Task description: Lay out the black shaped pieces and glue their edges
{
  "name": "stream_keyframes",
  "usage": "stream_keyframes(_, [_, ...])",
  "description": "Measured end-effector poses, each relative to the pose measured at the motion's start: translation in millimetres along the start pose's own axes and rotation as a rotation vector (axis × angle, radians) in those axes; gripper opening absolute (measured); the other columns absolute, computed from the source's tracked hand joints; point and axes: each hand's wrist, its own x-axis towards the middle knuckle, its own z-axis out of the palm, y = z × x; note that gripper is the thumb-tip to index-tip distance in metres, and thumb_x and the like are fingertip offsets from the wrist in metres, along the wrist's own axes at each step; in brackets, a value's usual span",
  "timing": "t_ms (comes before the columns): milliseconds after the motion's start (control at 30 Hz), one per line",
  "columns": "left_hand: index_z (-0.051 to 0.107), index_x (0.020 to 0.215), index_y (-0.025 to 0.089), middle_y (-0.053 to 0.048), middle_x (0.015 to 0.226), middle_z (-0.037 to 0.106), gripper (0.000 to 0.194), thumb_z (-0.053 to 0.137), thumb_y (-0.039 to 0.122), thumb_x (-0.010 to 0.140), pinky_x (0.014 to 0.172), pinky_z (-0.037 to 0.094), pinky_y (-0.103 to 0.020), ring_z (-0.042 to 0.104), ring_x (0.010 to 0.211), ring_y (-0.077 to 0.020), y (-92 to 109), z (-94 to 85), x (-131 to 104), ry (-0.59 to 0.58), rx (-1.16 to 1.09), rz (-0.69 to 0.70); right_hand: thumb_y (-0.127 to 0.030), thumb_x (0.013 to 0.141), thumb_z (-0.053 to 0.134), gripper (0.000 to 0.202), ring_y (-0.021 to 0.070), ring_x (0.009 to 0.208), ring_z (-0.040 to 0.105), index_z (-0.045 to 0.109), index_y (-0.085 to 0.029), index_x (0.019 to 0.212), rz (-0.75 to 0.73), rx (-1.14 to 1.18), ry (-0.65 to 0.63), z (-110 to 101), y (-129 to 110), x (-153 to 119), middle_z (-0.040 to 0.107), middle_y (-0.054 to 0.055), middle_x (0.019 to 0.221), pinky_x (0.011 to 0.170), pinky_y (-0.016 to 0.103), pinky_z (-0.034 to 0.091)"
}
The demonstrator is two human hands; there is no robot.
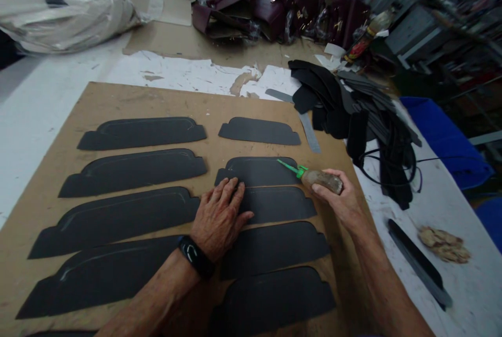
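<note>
My right hand is wrapped round a glue bottle with a long green nozzle. The nozzle tip points left, over the upper edge of a dark grey cut panel in the right-hand column. My left hand lies flat with its fingers spread, across the left ends of that panel and the panel below it. A left column of longer dark panels shows faint shiny lines along the upper edges. All the panels rest on a brown board.
Right of the board lie a pile of black and grey strips, a dark curved piece and a crumpled tan lump. Maroon bags stand at the back, a plastic-wrapped bundle at back left. Blue bins stand beyond the right edge.
</note>
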Motion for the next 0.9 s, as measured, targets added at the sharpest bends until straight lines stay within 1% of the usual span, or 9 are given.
stream_keyframes(167, [0.049, 0.133, 0.015, -0.013, 0.139, 0.047, 0.052, 0.05, 0.043, 0.089, 0.098, 0.04, -0.048, 0.041, 0.127, -0.0326, -1, -0.3, 0, 0.008, 0.007, 0.011, -0.043, 0.058, 0.072, 0.047, 0.0221, 0.08, 0.06, 0.059, -0.022, 0.098, 0.028, -0.005, 0.037, -9, 7, 1, 0.065, 0.004, 0.091, 0.073, 0.036, 0.047])
stream_keyframes(333, [0.05, 0.132, 0.015, -0.014, 0.138, 0.048, 0.05, 0.05, 0.043, 0.089, 0.097, 0.041, -0.048, 0.042, 0.126, -0.033, -1, -2.9, 1, 0.001, 0.017, 0.016, -0.044, 0.059, 0.073, 0.047, 0.0205, 0.077, 0.06, 0.058, -0.023, 0.099, 0.032, -0.026, 0.058, -17, 16, 1, 0.064, 0.002, 0.089, 0.071, 0.035, 0.047])
stream_keyframes(567, [0.05, 0.131, 0.015, -0.014, 0.137, 0.048, 0.05, 0.051, 0.042, 0.089, 0.098, 0.04, -0.048, 0.043, 0.125, -0.0331, -1, -5.7, 3, -0.012, 0.019, 0.015, -0.045, 0.059, 0.073, 0.048, 0.0198, 0.076, 0.06, 0.059, -0.024, 0.099, 0.025, -0.065, 0.094, -22, 24, -3, 0.064, 0.001, 0.087, 0.07, 0.035, 0.047])
stream_keyframes(900, [0.051, 0.13, 0.014, -0.015, 0.136, 0.049, 0.051, 0.052, 0.043, 0.088, 0.097, 0.041, -0.048, 0.044, 0.123, -0.034, 0, -8.5, 4, -0.033, 0.026, 0.015, -0.044, 0.059, 0.071, 0.045, 0.0203, 0.076, 0.059, 0.059, -0.023, 0.097, 0.07, -0.09, 0.125, -27, 19, -26, 0.064, 0.002, 0.086, 0.069, 0.035, 0.047])
